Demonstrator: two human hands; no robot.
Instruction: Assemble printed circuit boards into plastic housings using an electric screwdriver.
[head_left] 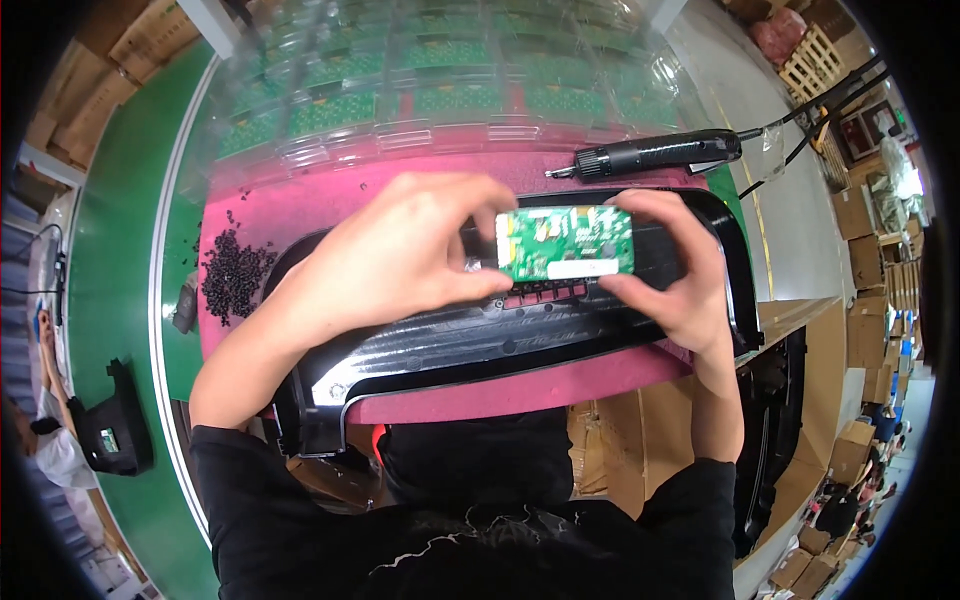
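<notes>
A small green circuit board (566,242) with a white label strip is held between both hands above a long black plastic housing (480,345). My left hand (400,255) grips the board's left end with thumb and fingertips. My right hand (672,270) pinches its right end. The housing lies across a magenta work mat (270,205), curving from lower left to upper right, and the hands hide its middle part.
A pile of small black screws (232,272) lies on the mat at left. A black electric screwdriver (655,153) with its cable rests behind the housing. Clear trays of green boards (420,85) are stacked at the back. A green conveyor belt (120,250) runs at left; cardboard boxes stand at right.
</notes>
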